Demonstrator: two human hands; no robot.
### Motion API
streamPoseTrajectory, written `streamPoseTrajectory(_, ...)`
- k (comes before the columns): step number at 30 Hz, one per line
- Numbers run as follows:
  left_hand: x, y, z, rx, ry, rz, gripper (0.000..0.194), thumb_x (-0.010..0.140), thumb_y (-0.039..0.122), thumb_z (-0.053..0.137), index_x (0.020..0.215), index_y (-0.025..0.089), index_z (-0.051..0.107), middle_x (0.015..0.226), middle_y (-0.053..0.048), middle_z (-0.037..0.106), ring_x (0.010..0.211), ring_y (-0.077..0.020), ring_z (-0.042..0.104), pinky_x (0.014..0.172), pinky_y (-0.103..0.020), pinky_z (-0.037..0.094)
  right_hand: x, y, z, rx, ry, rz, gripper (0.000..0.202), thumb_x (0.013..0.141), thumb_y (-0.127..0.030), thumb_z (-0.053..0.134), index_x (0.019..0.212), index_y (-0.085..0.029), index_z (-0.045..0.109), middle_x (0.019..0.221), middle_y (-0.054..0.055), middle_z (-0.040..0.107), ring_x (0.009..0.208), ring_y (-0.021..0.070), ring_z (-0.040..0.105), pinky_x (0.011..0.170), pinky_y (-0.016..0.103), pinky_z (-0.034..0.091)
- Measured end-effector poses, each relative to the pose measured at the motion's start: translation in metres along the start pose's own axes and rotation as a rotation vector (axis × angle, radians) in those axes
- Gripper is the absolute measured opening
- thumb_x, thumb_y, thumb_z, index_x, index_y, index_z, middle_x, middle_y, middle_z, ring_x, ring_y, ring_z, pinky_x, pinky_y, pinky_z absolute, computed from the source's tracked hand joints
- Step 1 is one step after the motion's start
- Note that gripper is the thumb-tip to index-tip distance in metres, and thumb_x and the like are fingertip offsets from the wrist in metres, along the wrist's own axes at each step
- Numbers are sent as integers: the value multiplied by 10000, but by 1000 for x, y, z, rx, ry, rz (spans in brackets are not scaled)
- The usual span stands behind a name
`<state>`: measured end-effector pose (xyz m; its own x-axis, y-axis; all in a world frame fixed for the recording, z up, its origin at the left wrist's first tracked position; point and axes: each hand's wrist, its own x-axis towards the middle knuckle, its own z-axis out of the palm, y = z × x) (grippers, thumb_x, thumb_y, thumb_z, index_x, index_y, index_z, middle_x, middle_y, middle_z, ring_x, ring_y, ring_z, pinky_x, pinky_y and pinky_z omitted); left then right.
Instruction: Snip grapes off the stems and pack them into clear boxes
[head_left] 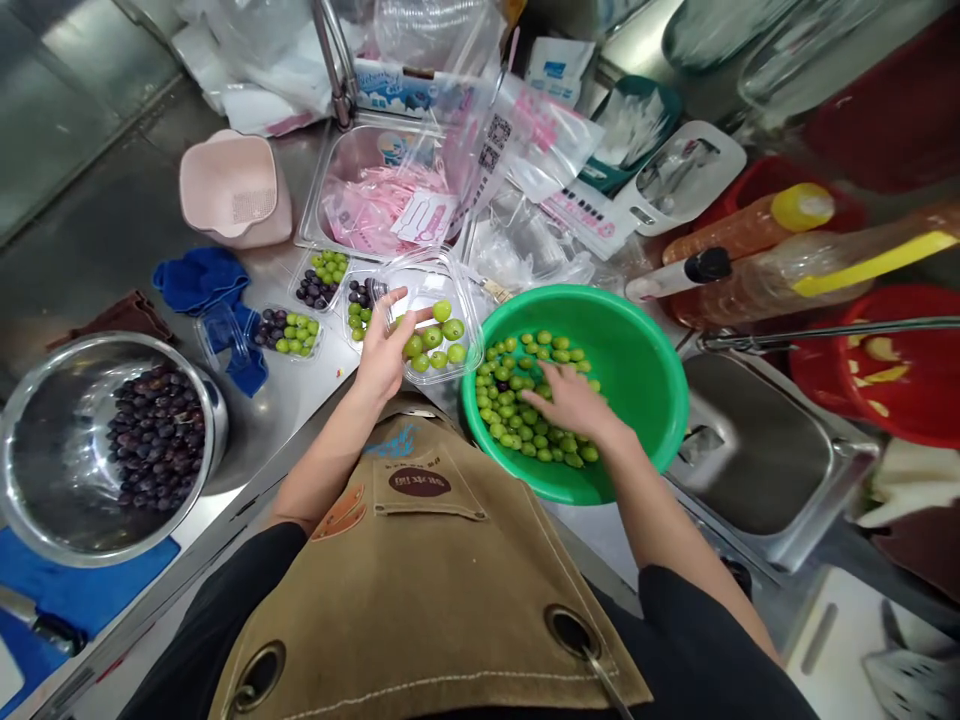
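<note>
My left hand [386, 350] grips a clear plastic container [475, 335] by its left side; several green grapes [431, 338] lie inside it. To the right, my right hand [571, 402] reaches into a green basin [643, 390], its thumb and forefinger apart over loose green grapes [525, 415]. Its other fingers are partly hidden. Beside my left hand sits another clear container with dark and green grapes [358, 300]. Two more such containers, one with mixed grapes [319, 278] and one with mixed grapes [289, 332], stand farther left.
A steel bowl [52, 440] of dark grapes stands at the left, near blue cloths [199, 280] and a pink strainer tub [232, 190]. Pink-wrapped items fill a steel tray [311, 215] behind. At the right are a sink [757, 440], bottles [750, 225] and a red basin [825, 360].
</note>
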<state>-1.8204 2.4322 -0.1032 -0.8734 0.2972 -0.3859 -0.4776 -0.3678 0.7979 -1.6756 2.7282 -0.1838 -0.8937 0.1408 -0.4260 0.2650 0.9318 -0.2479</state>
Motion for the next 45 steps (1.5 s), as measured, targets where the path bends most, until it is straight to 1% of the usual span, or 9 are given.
streamPoseTrajectory(4, 0, 6, 3, 4, 26, 142, 632, 944, 650, 823, 1387, 273, 575, 1197, -98, 837, 1124, -304, 834, 1019, -449, 651, -9, 11, 43, -119, -99, 23, 753, 1071, -683, 464, 1614, -167, 548, 1657, 288, 497, 1500, 512, 485, 1145, 651, 515)
streamPoseTrajectory(9, -1, 13, -2, -21, 83, 175, 575, 970, 640, 795, 1355, 261, 596, 1204, -107, 831, 1213, -325, 811, 1023, -441, 642, -11, 19, 51, -107, -8, -29, 637, 1084, -574, 438, 1527, -150, 612, 1511, 264, 601, 1325, 433, 615, 1180, 591, 490)
streamPoseTrajectory(17, -24, 36, -61, -187, 314, 263, 430, 978, 540, 799, 1236, 249, 615, 1194, -109, 828, 1245, -341, 793, 1034, -479, 649, 30, -12, -16, -162, 315, -252, 611, 1070, -484, 484, 1466, -49, 649, 1450, 321, 666, 1377, 448, 640, 1179, 629, 517)
streamPoseTrajectory(20, -48, 47, -96, -276, 446, 317, 330, 988, 437, 777, 1213, 255, 619, 1198, -104, 824, 1247, -339, 790, 1040, -497, 651, 77, -87, -60, -89, 480, -511, 578, 1077, -496, 513, 1466, -95, 661, 1402, 289, 695, 1333, 434, 666, 1139, 611, 551)
streamPoseTrajectory(24, -97, 51, -145, -392, 660, 451, 301, 981, 432, 758, 1187, 250, 637, 1136, -102, 829, 1194, -339, 805, 1004, -493, 663, 123, -254, -74, 113, 478, -931, 451, 1072, -452, 558, 1399, -172, 690, 1301, 218, 745, 1235, 378, 708, 1095, 564, 582)
streamPoseTrajectory(29, -185, 35, -209, -496, 1111, 711, 420, 889, 520, 826, 1140, 239, 641, 1011, -77, 835, 897, -271, 835, 808, -382, 672, 95, -474, 5, 369, -17, -1388, 372, 1085, -426, 505, 1315, -206, 698, 1213, 151, 759, 1078, 290, 723, 968, 462, 631)
streamPoseTrajectory(33, -251, 18, -269, -517, 1440, 810, 466, 852, 559, 835, 1126, 242, 633, 996, -62, 827, 804, -241, 820, 736, -334, 644, 49, -595, 92, 50, -402, -1529, 592, 1031, -495, 594, 1517, -158, 616, 1449, 199, 673, 1324, 341, 639, 1162, 501, 540)
streamPoseTrajectory(38, -287, 12, -331, -549, 1493, 766, 465, 849, 579, 831, 1088, 235, 629, 917, -53, 821, 809, -233, 818, 734, -319, 639, 28, -676, 156, -515, -344, -1370, 916, 985, -672, 664, 1724, -192, 409, 1792, 246, 317, 1613, 495, 301, 1242, 693, 402)
streamPoseTrajectory(45, -288, 17, -358, -708, 1292, 662, 486, 846, 544, 854, 1120, 219, 620, 908, -56, 833, 904, -265, 849, 827, -367, 670, 29, -683, 183, -552, -294, -1406, 788, 1067, -705, 492, 1614, -138, 508, 1754, 271, 350, 1485, 494, 386, 1163, 735, 450)
